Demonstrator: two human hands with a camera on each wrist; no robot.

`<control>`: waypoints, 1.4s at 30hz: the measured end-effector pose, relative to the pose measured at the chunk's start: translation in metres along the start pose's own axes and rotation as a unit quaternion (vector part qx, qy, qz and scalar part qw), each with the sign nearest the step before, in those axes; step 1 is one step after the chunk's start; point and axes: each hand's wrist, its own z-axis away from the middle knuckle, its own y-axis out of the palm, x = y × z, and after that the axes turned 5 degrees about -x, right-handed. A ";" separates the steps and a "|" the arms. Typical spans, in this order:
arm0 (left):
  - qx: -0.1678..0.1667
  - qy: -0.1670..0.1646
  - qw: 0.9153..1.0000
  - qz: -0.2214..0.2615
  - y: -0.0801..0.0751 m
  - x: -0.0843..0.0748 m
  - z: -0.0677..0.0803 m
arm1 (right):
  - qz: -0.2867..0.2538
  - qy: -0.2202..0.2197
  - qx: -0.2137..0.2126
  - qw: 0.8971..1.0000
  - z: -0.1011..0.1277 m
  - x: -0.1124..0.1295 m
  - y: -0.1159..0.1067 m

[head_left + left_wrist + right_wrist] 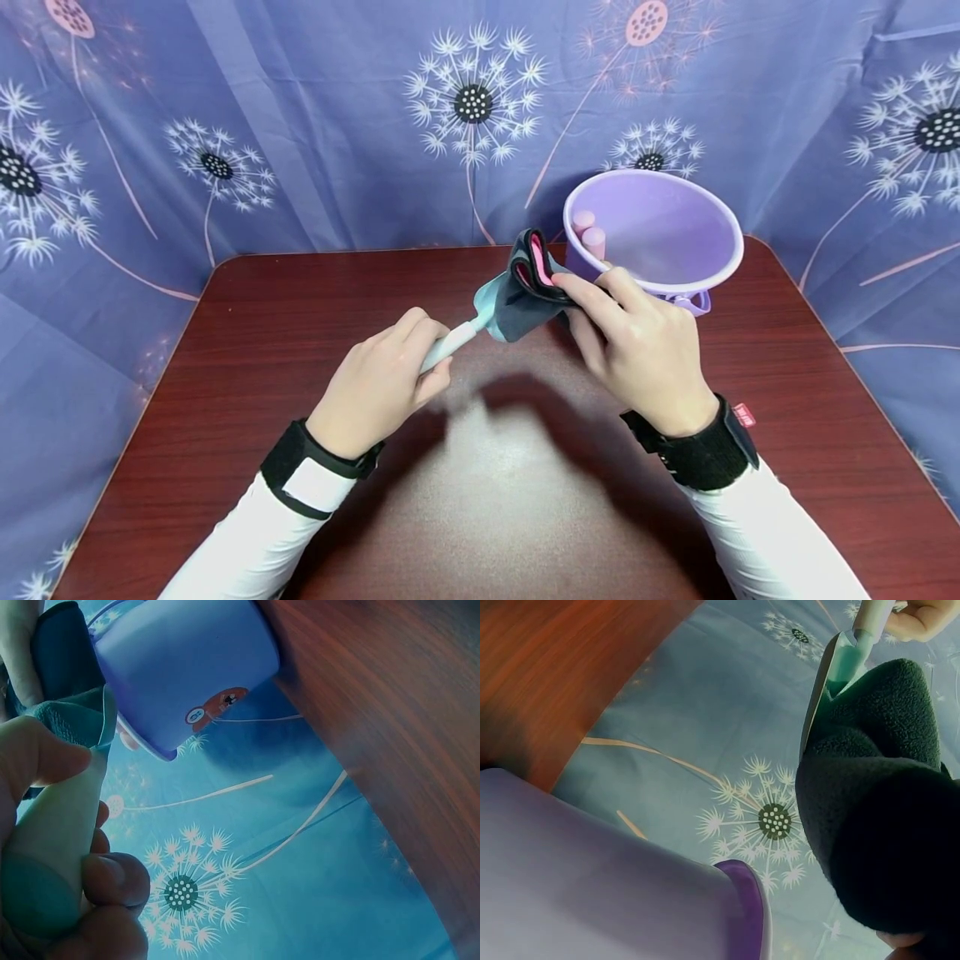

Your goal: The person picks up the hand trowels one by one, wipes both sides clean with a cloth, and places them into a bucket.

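Note:
In the head view my left hand (386, 379) grips the white handle of a small toy shovel (448, 346). Its pale teal blade points up and right, partly covered by a dark grey cloth (517, 312) with pink inside its folds. My right hand (637, 350) pinches the folded cloth at its right edge, against the blade. From the left wrist, thumb and fingers are seen curled round the shovel handle (60, 810). The right wrist view shows the fuzzy cloth (877, 720) wrapped over the blade (846, 664); most of the right hand is hidden there.
Behind my right hand, a purple bucket (675, 221) stands at the table's back right, with two pink rounded pieces (593, 242) at its inner left side. The dark red wooden table (247, 367) meets a blue dandelion-print curtain (330, 125) at the back and sides.

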 end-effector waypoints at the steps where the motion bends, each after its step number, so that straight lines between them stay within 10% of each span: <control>1: 0.000 -0.001 1.000 0.001 0.000 0.000 0.000 | 0.002 0.002 0.001 1.000 0.000 0.000 0.000; 42: 0.007 -0.015 0.999 -0.027 0.007 -0.007 0.001 | -0.054 -0.042 0.065 0.996 0.002 0.015 0.007</control>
